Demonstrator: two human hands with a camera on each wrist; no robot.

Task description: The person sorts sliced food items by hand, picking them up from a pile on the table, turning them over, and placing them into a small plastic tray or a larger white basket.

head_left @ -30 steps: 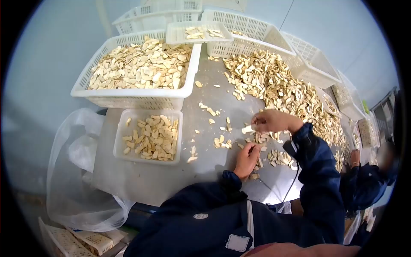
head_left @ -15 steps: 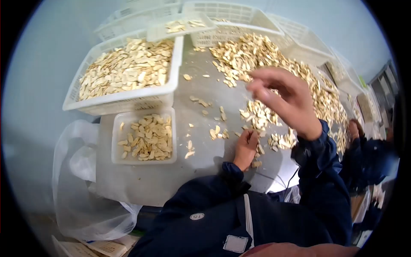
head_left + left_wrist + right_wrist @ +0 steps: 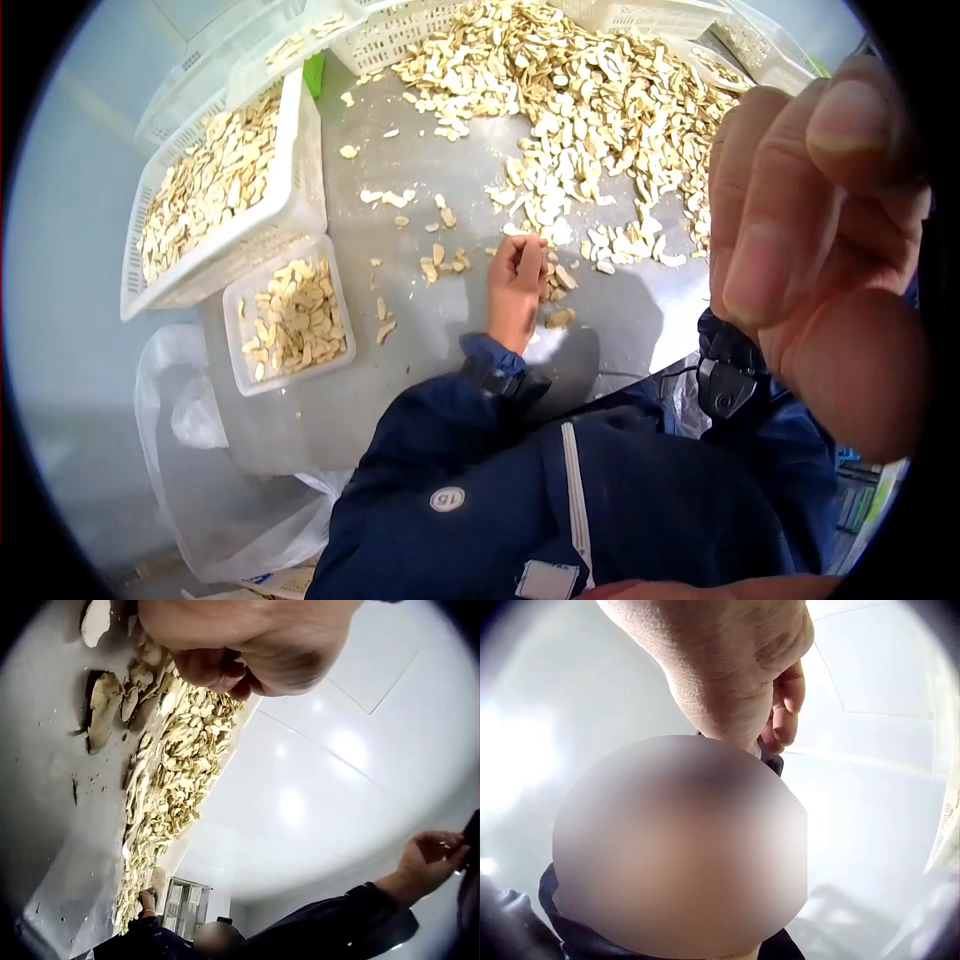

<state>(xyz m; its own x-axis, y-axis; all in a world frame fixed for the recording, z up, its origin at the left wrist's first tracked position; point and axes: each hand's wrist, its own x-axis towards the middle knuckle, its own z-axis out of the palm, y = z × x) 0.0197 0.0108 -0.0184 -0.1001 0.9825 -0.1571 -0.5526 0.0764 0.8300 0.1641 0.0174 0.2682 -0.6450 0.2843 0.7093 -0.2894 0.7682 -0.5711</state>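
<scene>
My left hand (image 3: 515, 290) rests on the metal table with its fingers curled in, beside a few pale dried slices (image 3: 560, 279). Seen from the left wrist, that fist (image 3: 247, 637) hides its own palm; whether a slice is inside I cannot tell. My right hand (image 3: 820, 220) is raised off the table, large and close to the head camera, fingers loosely bent and no slice visible in them. From the right wrist, the same hand (image 3: 735, 667) hangs beside the blurred head, near dark material. A broad pile of slices (image 3: 620, 110) covers the far table.
A small white tray (image 3: 350, 345) of slices stands at the left, below a large white basket (image 3: 308, 160) full of them. More white baskets (image 3: 390, 40) line the back. A clear plastic bag (image 3: 165, 440) hangs at the left edge. Another person's hand (image 3: 148, 900) works farther along.
My right hand has risen from the slices toward the head; the slice it pinched one second ago no longer shows. The left hand stays beside the slices while the head view has shifted.
</scene>
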